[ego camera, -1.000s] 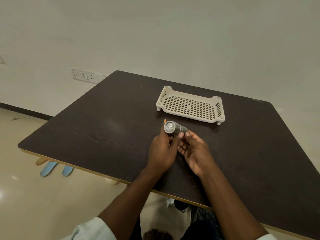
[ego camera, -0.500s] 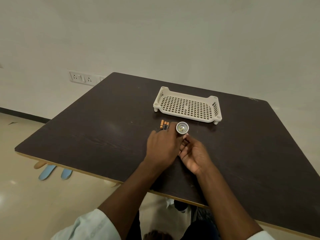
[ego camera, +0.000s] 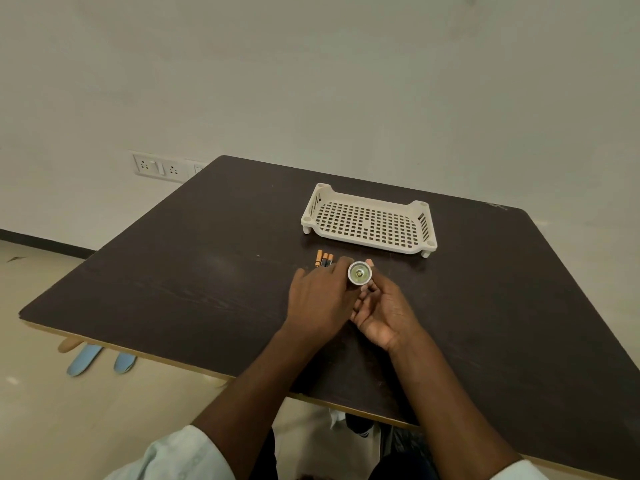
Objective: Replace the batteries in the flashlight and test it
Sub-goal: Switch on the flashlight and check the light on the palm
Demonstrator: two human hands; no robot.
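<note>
Head view: my right-hand fingers pinched the flashlight, lens turned toward me, just above the surface. My left hand lay spread beside it, fingertips touching the 3 batteries lined up close by. Behind them sat a perforated tray. I judged this the swap step; next I would need to open the body and load cells with correct polarity. The flashlight's barrel and cap were hidden behind its head, and whether the lamp glowed was hard to tell.
</note>
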